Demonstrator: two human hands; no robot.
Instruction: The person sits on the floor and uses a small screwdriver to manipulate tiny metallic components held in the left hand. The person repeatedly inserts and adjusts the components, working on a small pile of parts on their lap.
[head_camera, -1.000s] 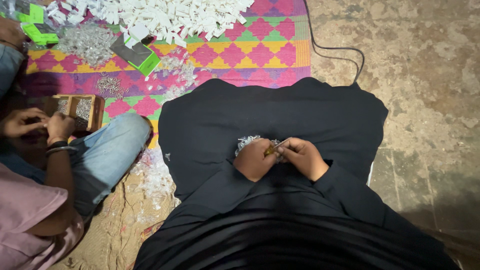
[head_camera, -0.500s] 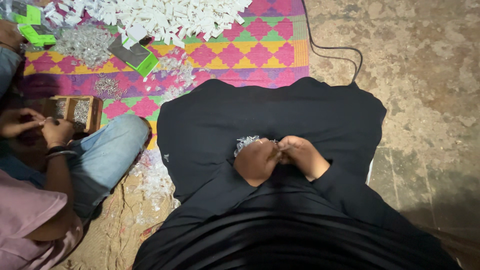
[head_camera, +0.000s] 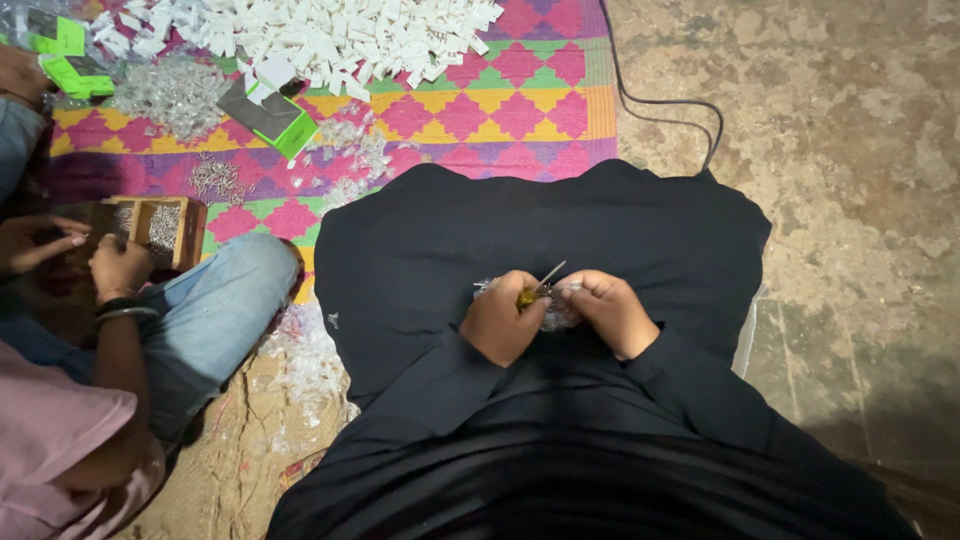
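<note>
Head view looks down on a lap draped in black cloth (head_camera: 560, 230), where the left hand (head_camera: 500, 322) is curled around a small yellow-handled screwdriver (head_camera: 535, 288), its metal tip slanting up and away. Just beside it, the right hand (head_camera: 612, 312) pinches a small clear plastic piece (head_camera: 557, 312) against the tool near the lap's middle. At the patterned mat's (head_camera: 480, 110) far edge lies a heap of white plastic parts (head_camera: 320, 35); another person's hands (head_camera: 118, 265) work over a wooden box (head_camera: 165, 228) at its left edge.
</note>
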